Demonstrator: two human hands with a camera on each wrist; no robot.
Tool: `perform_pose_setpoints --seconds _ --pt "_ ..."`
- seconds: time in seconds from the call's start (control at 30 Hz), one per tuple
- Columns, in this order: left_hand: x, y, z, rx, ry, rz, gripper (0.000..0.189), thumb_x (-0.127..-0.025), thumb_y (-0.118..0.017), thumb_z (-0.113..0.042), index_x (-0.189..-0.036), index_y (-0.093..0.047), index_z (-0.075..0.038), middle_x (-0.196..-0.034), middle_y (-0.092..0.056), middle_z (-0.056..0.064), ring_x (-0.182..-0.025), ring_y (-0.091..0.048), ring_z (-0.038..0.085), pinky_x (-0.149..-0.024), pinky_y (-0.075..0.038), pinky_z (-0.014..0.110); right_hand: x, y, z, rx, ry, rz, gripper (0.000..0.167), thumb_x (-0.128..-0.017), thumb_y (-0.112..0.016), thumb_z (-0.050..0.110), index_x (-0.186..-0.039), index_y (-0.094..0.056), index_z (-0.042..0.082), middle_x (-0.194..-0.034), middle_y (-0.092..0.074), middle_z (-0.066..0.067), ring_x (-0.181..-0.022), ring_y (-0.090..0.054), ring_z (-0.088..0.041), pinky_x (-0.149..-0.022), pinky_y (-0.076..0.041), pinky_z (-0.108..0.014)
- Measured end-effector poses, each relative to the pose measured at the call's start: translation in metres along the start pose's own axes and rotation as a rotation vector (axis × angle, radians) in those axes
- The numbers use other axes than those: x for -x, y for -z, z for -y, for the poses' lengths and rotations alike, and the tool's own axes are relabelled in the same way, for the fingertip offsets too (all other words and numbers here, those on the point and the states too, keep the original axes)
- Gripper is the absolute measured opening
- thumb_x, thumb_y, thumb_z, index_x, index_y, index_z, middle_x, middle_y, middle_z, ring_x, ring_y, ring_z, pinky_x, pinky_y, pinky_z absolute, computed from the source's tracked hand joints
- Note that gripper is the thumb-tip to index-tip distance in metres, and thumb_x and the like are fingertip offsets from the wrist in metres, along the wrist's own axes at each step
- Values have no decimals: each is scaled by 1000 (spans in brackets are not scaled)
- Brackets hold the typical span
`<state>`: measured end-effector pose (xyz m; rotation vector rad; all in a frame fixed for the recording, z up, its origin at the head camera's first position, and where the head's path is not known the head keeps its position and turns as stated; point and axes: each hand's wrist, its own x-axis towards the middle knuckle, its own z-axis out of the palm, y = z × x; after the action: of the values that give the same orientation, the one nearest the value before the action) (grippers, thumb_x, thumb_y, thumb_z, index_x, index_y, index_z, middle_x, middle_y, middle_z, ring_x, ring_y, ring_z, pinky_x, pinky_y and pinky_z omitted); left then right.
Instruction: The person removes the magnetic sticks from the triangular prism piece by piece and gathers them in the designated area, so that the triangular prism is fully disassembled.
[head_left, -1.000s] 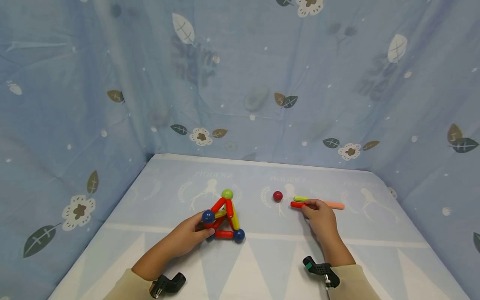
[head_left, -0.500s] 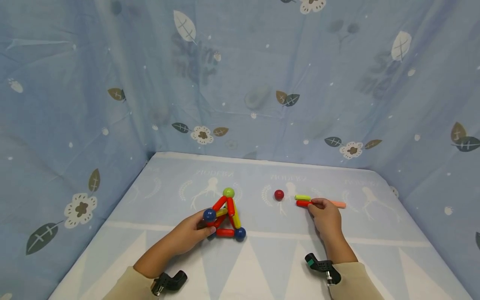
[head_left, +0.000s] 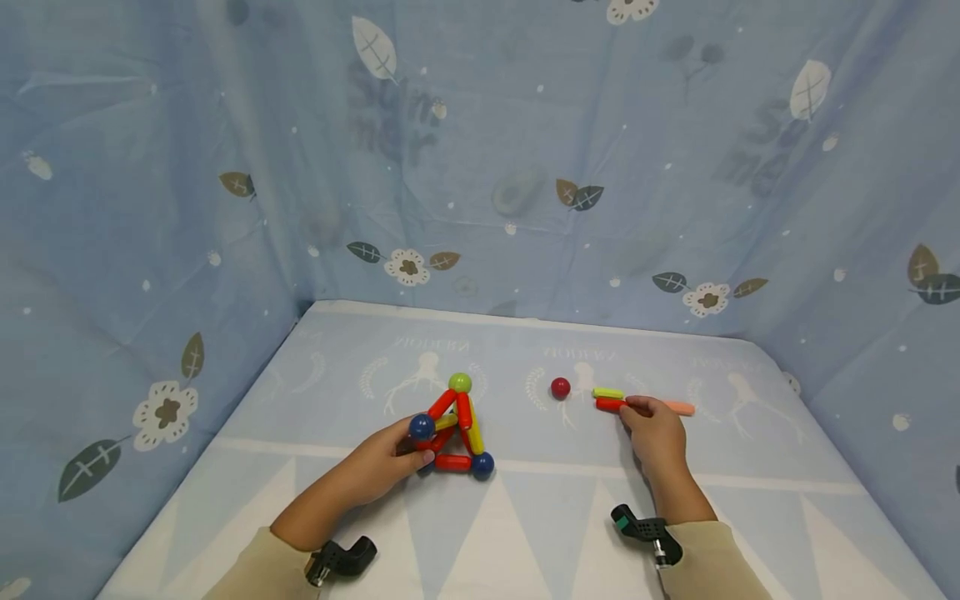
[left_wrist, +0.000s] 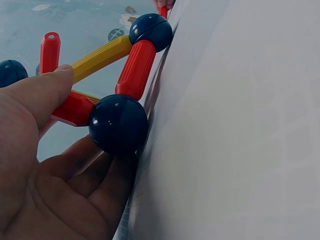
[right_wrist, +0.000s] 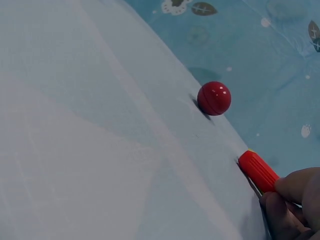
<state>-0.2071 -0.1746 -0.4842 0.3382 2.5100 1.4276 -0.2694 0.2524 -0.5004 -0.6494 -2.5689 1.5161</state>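
My left hand [head_left: 382,462] grips a frame of magnetic rods and balls at its left side, thumb across a red rod [left_wrist: 75,109]. Dark blue balls [left_wrist: 119,124] form the frame's lower corners, and a lime green ball [head_left: 461,383] tops it. Red and yellow rods [head_left: 477,430] link them. Over to the right, my right hand [head_left: 656,437] pinches a loose red magnetic rod [right_wrist: 259,171] low at the table surface, its far end sticking out leftward past the fingertips. The rod's other end is hidden by the fingers.
Just behind the pinched rod lies a lime green rod [head_left: 608,392]. A peach-orange rod [head_left: 680,407] reaches out to the right behind the right hand. A red ball [head_left: 560,387] sits left of these. Patterned blue cloth [head_left: 510,167] hangs around the table's back and sides.
The right hand has drawn the red rod slightly rightward, and its left end now lies about level with the lime green rod's. The left hand keeps its hold on the frame. The head view shifts slightly.
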Motion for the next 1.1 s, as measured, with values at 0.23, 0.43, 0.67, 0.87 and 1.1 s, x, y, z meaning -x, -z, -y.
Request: perform_pose_setpoints --seconds 0.23,0.43,0.67,0.87,1.1 --pt "-4 3 -3 -1 -20 8 56 -98 -75 -27 -150 -55 -24 -147 -62 5 -132 -61 27 -112 -46 58 -2 0 0 -3 7 -6 38 -106 -62 25 -142 -64 12 -142 -59 -16 -126 -55 -32 -107 -52 -49" --pt "-4 5 -4 -3 -19 7 56 -98 -75 -27 -150 -56 -22 -148 -62 7 -134 -60 31 -113 -44 59 0 -1 5 -33 9 -32 46 -105 -65 26 -149 -57 13 -131 -62 -12 -111 -61 -25 -88 -58 -28" --pt "-3 3 -1 -8 16 3 56 -98 -76 -30 -150 -55 -25 -145 -63 3 -125 -62 23 -112 -46 57 10 -4 11 -101 31 -60 51 -103 -68 33 -146 -54 11 -114 -60 -11 -84 -67 -20 -66 -55 -21" --pt "-2 1 -1 -2 17 1 55 -98 -76 -29 -149 -55 -27 -145 -63 1 -124 -61 21 -110 -49 55 34 -19 30 -90 133 5 41 -101 -71 33 -132 -63 9 -112 -62 -9 -86 -64 -20 -67 -54 -23" --pt "0 -1 1 20 15 8 55 -98 -76 -30 -149 -56 -25 -144 -64 2 -125 -61 22 -110 -48 56 74 -46 57 -56 279 154 31 -97 -77 28 -121 -69 10 -104 -67 -7 -89 -65 -21 -71 -55 -25"
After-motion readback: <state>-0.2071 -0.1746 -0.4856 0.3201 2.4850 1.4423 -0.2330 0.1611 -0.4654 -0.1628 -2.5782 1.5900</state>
